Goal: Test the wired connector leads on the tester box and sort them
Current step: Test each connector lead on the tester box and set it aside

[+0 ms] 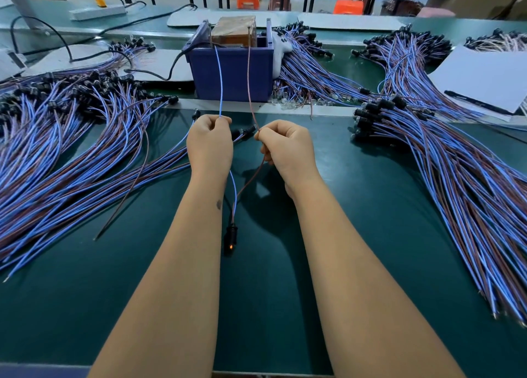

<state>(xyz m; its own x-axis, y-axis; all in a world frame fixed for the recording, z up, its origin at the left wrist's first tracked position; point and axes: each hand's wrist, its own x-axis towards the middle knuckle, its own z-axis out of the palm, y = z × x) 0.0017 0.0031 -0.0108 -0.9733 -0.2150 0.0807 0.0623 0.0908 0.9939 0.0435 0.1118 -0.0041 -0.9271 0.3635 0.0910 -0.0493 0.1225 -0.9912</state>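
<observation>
The blue tester box (pixel 232 75) stands at the middle back of the green mat, with a brown block on top. My left hand (pixel 209 143) pinches the blue wire (pixel 220 84) of one lead, whose end reaches up to the box top. My right hand (pixel 285 148) pinches the brown wire (pixel 249 81) of the same lead, which also runs up to the box. Both wires drop between my forearms to a black connector (pixel 230 239) lying on the mat; a small orange light glows in it.
A big fan of blue-and-brown leads (pixel 71 149) covers the left of the mat. Other piles lie at the right (pixel 456 183) and behind the box (pixel 308 72). White sheets (pixel 484 75) with a pen sit at the far right. A power strip (pixel 97 12) lies far back left.
</observation>
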